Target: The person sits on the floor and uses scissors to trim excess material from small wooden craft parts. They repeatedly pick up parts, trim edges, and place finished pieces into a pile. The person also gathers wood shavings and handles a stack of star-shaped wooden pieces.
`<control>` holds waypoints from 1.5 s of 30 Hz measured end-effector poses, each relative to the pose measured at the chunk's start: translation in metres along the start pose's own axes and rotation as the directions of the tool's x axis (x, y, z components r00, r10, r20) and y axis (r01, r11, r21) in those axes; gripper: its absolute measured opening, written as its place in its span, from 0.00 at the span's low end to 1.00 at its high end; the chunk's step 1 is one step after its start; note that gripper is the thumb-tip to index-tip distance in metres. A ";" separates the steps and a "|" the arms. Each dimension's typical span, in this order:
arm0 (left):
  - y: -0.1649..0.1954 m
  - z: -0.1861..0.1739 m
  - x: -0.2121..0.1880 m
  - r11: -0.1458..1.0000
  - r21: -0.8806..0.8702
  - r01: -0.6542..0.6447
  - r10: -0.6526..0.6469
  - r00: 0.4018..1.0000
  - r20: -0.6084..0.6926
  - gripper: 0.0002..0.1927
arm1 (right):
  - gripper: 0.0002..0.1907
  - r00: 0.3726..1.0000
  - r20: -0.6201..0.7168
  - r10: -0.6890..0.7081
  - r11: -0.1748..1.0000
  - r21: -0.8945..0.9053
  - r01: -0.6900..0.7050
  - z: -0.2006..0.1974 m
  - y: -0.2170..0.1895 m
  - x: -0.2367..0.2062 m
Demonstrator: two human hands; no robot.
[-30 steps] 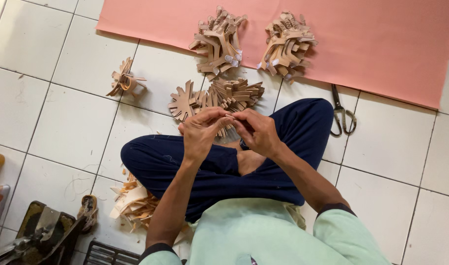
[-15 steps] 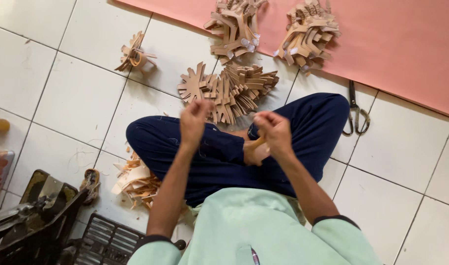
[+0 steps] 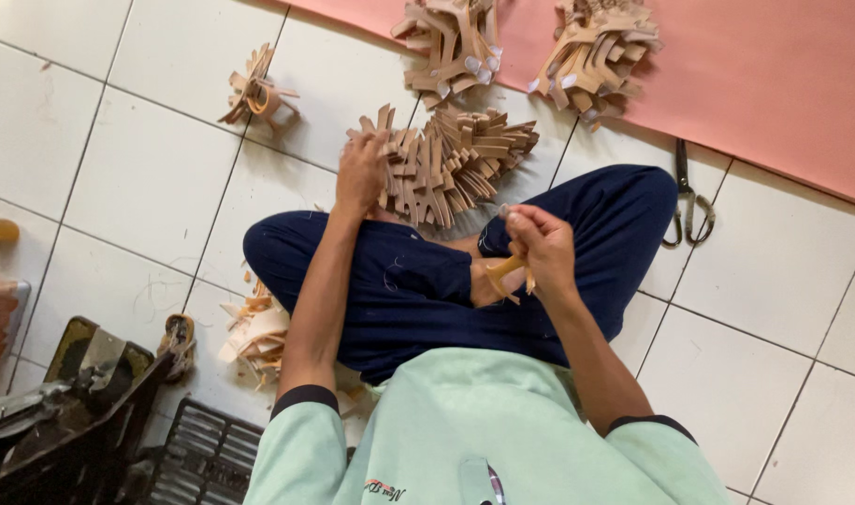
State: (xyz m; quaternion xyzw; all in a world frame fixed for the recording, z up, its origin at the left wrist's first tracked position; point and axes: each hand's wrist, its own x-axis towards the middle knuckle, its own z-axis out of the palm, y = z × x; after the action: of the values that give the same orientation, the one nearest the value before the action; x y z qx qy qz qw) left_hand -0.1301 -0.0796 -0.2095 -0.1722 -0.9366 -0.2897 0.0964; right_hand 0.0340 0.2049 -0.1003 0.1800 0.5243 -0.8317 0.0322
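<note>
Left hand (image 3: 360, 173): fingers closed on the tan strip pile (image 3: 446, 164) on the floor (image 3: 137, 178). Right hand (image 3: 540, 248): pinching one strip (image 3: 502, 274) above the lap. Scissors (image 3: 687, 201) by sheet (image 3: 774, 84) edge.

a second ago both hands were together above the lap, fingers working at one small piece between them. now they are well apart. the left hand (image 3: 362, 173) has stretched forward, arm nearly straight, and rests on the near edge of the fan-shaped pile of tan strips (image 3: 446, 164) on the floor just past the knees. the right hand (image 3: 540, 248) has kept back over the crossed legs and now holds a tan strip piece (image 3: 504, 273) alone, fingers (image 3: 514, 217) pinched at its top while the strip hangs below the palm. half a second ago the left hand was only partway out, short of the pile.
</note>
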 end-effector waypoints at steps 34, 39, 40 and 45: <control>0.164 -0.140 -0.031 0.832 -0.463 -0.306 0.363 0.931 0.038 0.14 | 0.12 0.827 0.526 0.197 0.894 -0.444 0.069 0.049 -0.070 0.022; 0.164 -0.136 -0.029 0.869 -0.349 -0.351 0.396 0.916 0.067 0.14 | 0.10 0.765 0.600 -0.235 0.352 -0.680 0.642 0.057 -0.072 0.016; 0.164 -0.135 -0.027 0.879 -0.306 -0.366 0.402 0.913 0.061 0.15 | 0.09 0.689 0.640 -0.341 0.212 -0.662 0.719 0.060 -0.072 0.016; 0.173 -0.129 -0.016 0.918 -0.262 -0.298 0.315 0.949 0.024 0.14 | 0.09 0.749 0.591 -0.299 0.295 -0.689 0.662 0.067 -0.092 0.021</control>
State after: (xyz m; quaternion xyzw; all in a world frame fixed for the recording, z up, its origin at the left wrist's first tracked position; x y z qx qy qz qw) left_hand -0.0398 -0.0248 -0.0208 -0.3372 -0.8555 -0.3833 0.0869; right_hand -0.0259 0.1896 -0.0028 -0.1837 0.8839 -0.4278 -0.0445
